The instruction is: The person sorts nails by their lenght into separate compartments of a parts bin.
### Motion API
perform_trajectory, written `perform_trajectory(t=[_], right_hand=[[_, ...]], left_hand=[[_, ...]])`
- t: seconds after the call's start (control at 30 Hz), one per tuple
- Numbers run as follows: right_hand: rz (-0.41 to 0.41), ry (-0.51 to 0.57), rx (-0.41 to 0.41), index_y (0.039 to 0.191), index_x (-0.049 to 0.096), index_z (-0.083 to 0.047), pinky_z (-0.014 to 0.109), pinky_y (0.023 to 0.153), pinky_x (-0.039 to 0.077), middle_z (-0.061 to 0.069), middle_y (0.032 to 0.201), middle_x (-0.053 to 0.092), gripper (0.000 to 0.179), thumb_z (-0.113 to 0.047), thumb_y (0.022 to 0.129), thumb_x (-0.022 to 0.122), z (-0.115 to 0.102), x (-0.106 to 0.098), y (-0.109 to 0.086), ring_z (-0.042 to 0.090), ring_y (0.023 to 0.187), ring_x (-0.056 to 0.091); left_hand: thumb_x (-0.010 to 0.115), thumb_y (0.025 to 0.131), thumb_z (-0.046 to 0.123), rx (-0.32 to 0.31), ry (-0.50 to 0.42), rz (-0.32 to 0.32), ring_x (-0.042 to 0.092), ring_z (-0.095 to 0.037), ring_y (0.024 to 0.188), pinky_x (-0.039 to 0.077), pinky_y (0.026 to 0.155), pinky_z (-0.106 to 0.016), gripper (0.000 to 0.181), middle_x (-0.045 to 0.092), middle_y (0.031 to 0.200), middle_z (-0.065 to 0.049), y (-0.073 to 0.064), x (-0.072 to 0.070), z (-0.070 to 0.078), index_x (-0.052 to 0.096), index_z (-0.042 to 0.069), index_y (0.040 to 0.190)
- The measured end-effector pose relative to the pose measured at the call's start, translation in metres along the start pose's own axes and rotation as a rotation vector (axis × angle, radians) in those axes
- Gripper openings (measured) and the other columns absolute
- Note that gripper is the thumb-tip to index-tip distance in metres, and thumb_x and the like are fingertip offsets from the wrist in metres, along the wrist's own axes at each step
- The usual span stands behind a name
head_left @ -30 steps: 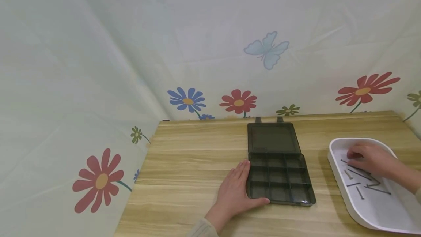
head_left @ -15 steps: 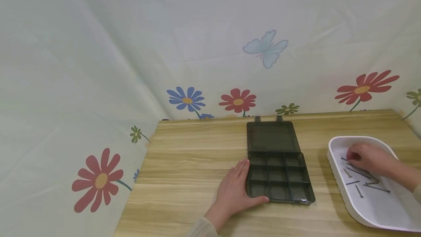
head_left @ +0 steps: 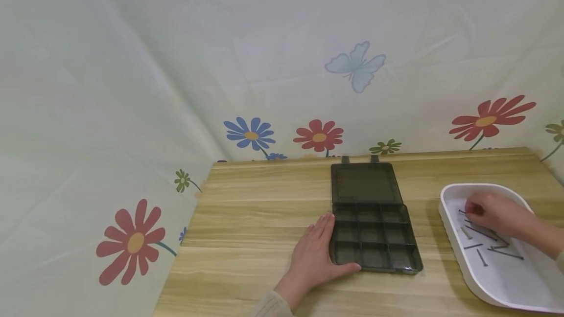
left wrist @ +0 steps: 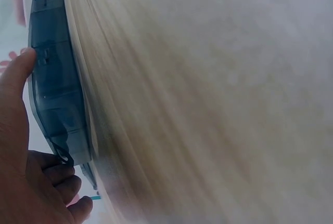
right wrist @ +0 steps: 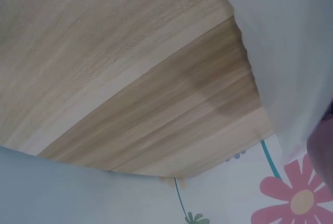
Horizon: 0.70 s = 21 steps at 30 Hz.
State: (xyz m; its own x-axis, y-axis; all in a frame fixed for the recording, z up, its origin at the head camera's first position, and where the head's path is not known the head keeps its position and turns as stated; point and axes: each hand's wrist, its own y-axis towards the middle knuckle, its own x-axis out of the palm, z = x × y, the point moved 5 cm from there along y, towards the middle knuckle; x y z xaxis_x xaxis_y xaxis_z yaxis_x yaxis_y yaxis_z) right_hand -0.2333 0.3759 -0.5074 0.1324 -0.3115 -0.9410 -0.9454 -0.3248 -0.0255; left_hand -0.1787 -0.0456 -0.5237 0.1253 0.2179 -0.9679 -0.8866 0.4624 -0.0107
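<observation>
A dark translucent compartment box (head_left: 375,233) lies on the table with its lid (head_left: 365,183) folded back toward the wall. My left hand (head_left: 312,253) rests at its near left corner, straight fingers along the left side and thumb on the front edge. The left wrist view has the thumb (left wrist: 20,68) against the box's wall (left wrist: 57,73). To the right, my right hand (head_left: 500,214) is inside a white tray (head_left: 473,285), thumb and curled fingers together at a dark screw (head_left: 461,212) whose end runs under the fingertips. The right wrist view catches only a sliver of this hand.
Several loose screws lie in the tray, among them a brass-coloured screw (head_left: 466,233) and a short dark screw (head_left: 482,257). The wooden table (head_left: 264,194) ends at a wall covering (head_left: 282,62) printed with flowers. The box's two lid latches (head_left: 374,158) point toward that wall.
The right hand's thumb and fingers have drawn together at the screw, which has shifted slightly. The left hand and the box have stayed in place.
</observation>
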Motion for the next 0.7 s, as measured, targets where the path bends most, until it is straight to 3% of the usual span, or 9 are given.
perform_trajectory(t=[0.1, 0.33, 0.5, 0.7], right_hand=[[0.033, -0.016, 0.007, 0.084, 0.069, -0.013, 0.025, 0.058, 0.044, -0.008, 0.075, 0.057, 0.017, -0.005, 0.087, 0.083, -0.003, -0.006, 0.001, 0.009, 0.069, 0.049], [0.09, -0.01, -0.004, 0.092, 0.074, -0.004, 0.03, 0.064, 0.058, -0.003, 0.082, 0.067, 0.015, -0.001, 0.084, 0.086, -0.023, -0.03, 0.007, 0.015, 0.075, 0.06], [0.122, -0.006, -0.062, 0.094, 0.075, -0.008, 0.027, 0.065, 0.059, -0.006, 0.085, 0.069, 0.015, -0.003, 0.085, 0.086, -0.049, -0.045, 0.015, 0.011, 0.077, 0.061], [0.181, 0.026, -0.198, 0.087, 0.073, -0.014, 0.025, 0.061, 0.057, -0.014, 0.081, 0.065, 0.018, -0.002, 0.084, 0.086, -0.085, -0.044, 0.029, -0.001, 0.073, 0.057]], left_hand=[[0.059, 0.084, 0.091, 0.003, 0.002, -0.001, 0.026, -0.018, 0.162, 0.027, 0.131, -0.039, 0.124, 0.026, 0.177, -0.003, 0.0, -0.001, 0.0, 0.024, 0.01, 0.171], [0.06, 0.084, 0.09, 0.006, -0.014, -0.003, 0.026, -0.018, 0.162, 0.028, 0.131, -0.04, 0.124, 0.026, 0.177, -0.003, -0.001, -0.002, 0.001, 0.024, 0.01, 0.171], [0.06, 0.084, 0.09, 0.006, -0.015, 0.0, 0.027, -0.018, 0.162, 0.028, 0.131, -0.04, 0.123, 0.027, 0.177, -0.003, -0.001, -0.002, 0.0, 0.024, 0.01, 0.171], [0.06, 0.084, 0.09, 0.006, -0.014, 0.005, 0.028, -0.018, 0.162, 0.028, 0.131, -0.04, 0.123, 0.027, 0.177, -0.004, -0.001, 0.0, 0.0, 0.024, 0.01, 0.171]])
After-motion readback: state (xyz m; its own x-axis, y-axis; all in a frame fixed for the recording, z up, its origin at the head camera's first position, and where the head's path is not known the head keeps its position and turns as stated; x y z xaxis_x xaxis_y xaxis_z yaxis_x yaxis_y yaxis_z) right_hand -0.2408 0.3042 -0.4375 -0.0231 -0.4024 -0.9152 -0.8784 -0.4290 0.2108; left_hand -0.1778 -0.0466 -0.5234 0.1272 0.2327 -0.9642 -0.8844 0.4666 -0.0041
